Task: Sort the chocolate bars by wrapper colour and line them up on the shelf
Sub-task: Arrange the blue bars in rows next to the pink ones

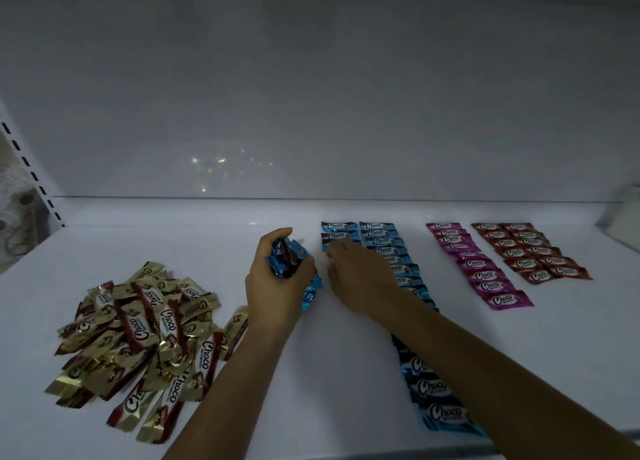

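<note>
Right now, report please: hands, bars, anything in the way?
Left hand grips a bunch of blue bars. Right hand at short blue column, grip unclear. Gold pile unsorted, apart at left; nothing blocks the column.

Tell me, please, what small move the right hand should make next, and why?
Probably settle the next bar squarely third in the short blue column, at the fingertips of the right hand: two bars show there, and the left hand grips more blue bars.
</note>
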